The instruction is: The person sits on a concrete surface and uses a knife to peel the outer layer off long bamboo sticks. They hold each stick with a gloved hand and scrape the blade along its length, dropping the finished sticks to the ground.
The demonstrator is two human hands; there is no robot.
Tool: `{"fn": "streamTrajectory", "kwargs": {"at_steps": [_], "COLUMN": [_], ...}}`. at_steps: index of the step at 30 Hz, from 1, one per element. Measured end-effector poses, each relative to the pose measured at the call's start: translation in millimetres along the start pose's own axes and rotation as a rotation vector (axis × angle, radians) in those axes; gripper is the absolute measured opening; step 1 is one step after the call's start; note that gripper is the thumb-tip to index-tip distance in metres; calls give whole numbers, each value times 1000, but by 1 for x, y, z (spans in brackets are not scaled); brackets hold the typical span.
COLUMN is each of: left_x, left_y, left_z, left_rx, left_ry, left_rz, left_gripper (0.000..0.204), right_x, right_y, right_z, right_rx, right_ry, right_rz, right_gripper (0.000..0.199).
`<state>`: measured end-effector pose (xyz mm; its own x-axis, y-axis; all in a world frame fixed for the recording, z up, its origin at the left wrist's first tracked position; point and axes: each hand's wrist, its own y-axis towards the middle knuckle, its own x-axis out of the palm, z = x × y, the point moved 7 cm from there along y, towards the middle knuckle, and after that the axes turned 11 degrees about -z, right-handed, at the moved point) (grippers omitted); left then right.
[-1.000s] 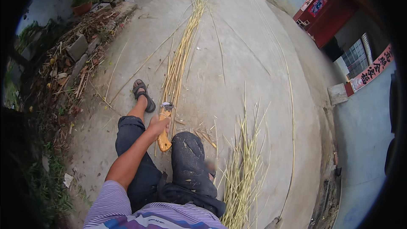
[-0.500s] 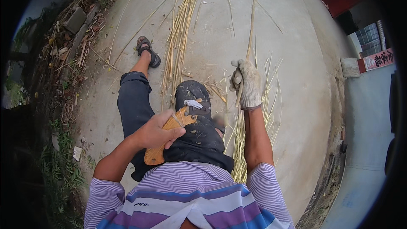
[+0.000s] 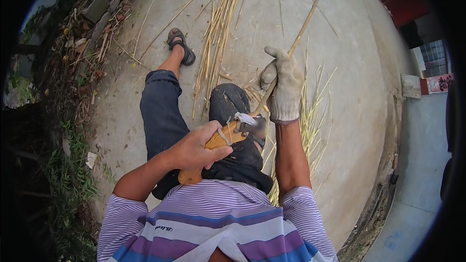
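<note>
My bare left hand (image 3: 201, 148) is wrapped round a wooden-handled tool (image 3: 227, 137) above my thigh. Its head looks like dark metal, with a white scrap of cloth (image 3: 245, 118) and a band tied about it; the working edge is too blurred to make out. In a knitted work glove, my right hand (image 3: 286, 87) grips a long thin cane (image 3: 310, 13). This cane slants away to the far right, and its near end meets the tool's head or lies just behind it.
Peeled pale strips (image 3: 314, 116) lie on the ground beside my right forearm. A bundle of long canes (image 3: 223, 34) stretches ahead on the concrete floor (image 3: 359, 92). Dry debris and plants (image 3: 73, 170) line the left edge; a pale wall (image 3: 412, 165) stands at right.
The cane has tilted, and its near end has come down to the tool's head. My left hand has shifted right with the tool. The whole view has moved slightly.
</note>
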<state>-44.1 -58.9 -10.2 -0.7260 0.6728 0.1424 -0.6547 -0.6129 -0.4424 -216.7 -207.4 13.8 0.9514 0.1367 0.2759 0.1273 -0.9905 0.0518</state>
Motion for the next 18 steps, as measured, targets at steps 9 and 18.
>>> {"fn": "streamTrajectory", "kwargs": {"at_steps": [9, 18], "left_x": [-14, -10], "left_y": [-8, 3], "left_z": [-2, -7], "left_rx": [82, 112], "left_ry": [259, 361], "left_rz": [163, 118], "left_gripper": [39, 37], "right_x": [15, -6], "right_y": [-16, -57], "right_z": [-3, 16], "right_rx": [62, 207], "right_ry": [-105, -234], "right_rz": [-8, 22], "right_gripper": [31, 26]}}
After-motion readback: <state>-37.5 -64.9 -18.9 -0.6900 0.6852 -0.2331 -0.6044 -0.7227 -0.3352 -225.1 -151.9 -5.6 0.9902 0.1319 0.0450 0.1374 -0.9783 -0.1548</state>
